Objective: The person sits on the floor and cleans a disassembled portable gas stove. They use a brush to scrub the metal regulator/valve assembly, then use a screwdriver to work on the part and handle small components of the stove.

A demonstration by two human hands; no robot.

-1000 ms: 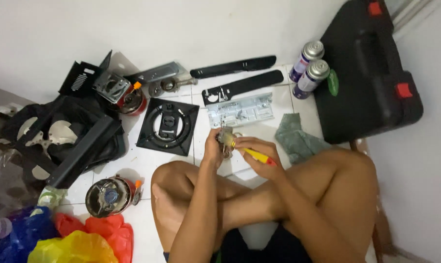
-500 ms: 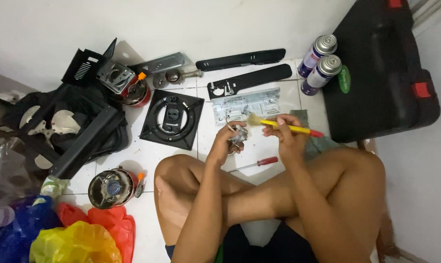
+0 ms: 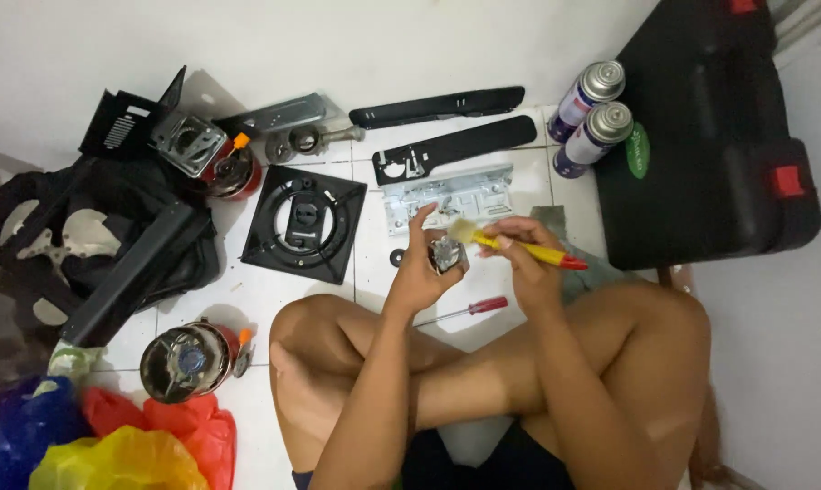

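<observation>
Brush point(image 3: 519, 247) beside 2 purple-labelled cans point(image 3: 592, 116)

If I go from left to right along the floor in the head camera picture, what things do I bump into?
Colourful plastic bags → gas canister lying down → black square burner plate → red-handled screwdriver → two spray cans → black case.

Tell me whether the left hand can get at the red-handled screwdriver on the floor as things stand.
Probably not right away: the left hand holds a small metal part. The screwdriver lies uncovered on the tile just below it.
</observation>
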